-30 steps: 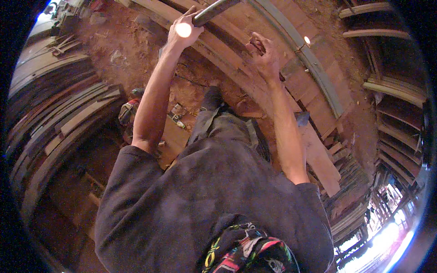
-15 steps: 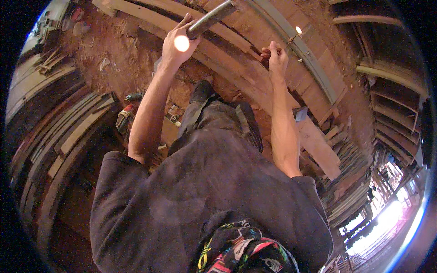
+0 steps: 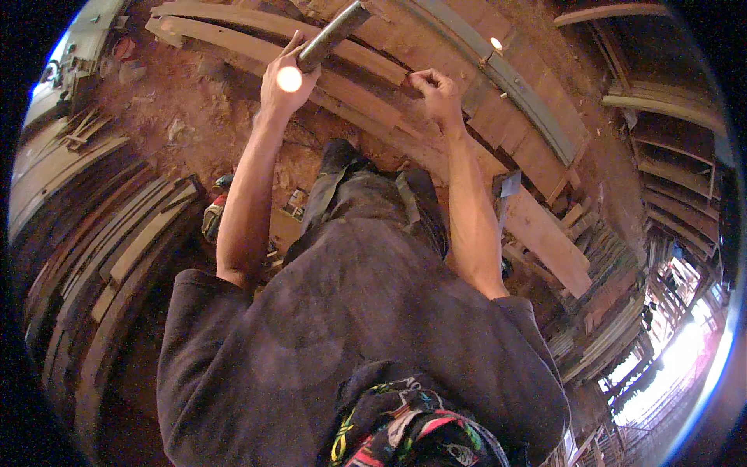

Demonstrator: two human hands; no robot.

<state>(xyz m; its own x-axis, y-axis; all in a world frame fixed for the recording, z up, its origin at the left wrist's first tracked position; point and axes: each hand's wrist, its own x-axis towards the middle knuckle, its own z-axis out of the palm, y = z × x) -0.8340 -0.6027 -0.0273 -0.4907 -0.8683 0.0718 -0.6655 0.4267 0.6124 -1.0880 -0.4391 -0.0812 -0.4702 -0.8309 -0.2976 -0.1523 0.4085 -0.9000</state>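
My left hand (image 3: 285, 84) is closed around the lower end of a dark grey metal tube (image 3: 334, 35). The tube slants up to the right, over long wooden boards. A bright round spot of light covers part of that hand's back. To the right, my right hand (image 3: 438, 92) is bent inward with its fingers curled together in a pinch; whatever they may hold is too small to make out. Its fingertips appear beside the end of a narrow wooden board (image 3: 373, 62); whether they touch it, I cannot tell.
A grey metal straightedge-like bar (image 3: 521, 97) lies across wide boards beyond my right hand. Stacked planks (image 3: 124, 257) stand at the left, and a loose board (image 3: 548, 241) rests at the right. A power tool (image 3: 214, 214) sits near my left elbow on reddish, sawdust-covered ground.
My right hand has swung left and turned inward, its fingers now pointing toward the narrow board's end. My left hand and the tube have shifted slightly left in view, along with the surroundings.
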